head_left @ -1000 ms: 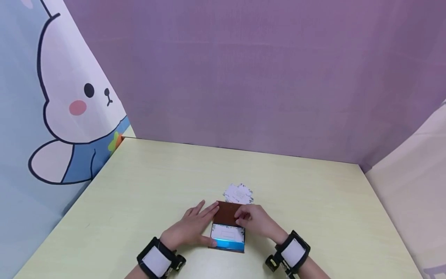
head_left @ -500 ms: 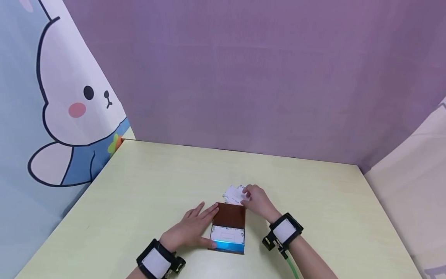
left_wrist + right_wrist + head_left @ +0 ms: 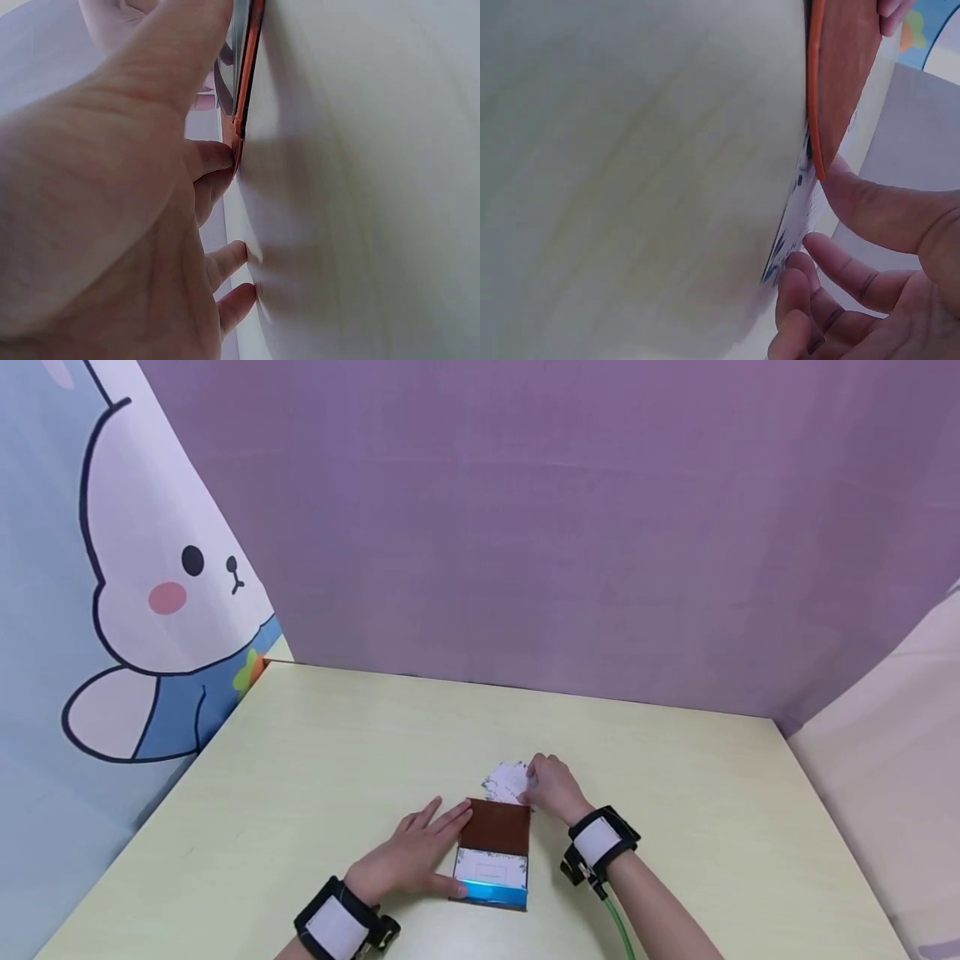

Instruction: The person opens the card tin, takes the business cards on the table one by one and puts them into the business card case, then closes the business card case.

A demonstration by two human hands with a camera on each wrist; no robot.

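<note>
Nearest, the left hand lies flat on the pale table, fingers straight and slightly spread, fingertips touching the left edge of the open brown card case, which holds a white card above a blue strip. Just beyond the case, the right hand curls its fingers and thumb onto the small stack of patterned cards.

My left hand lies on a smooth, pale wood-look table with a soft matt sheen. The card case beside it looks like brown leatherette, matt, its inner edge a glossy blue strip. Under my right hand, low in the frame, the printed cards are thin white paper. The backdrop is matt purple cloth
</note>
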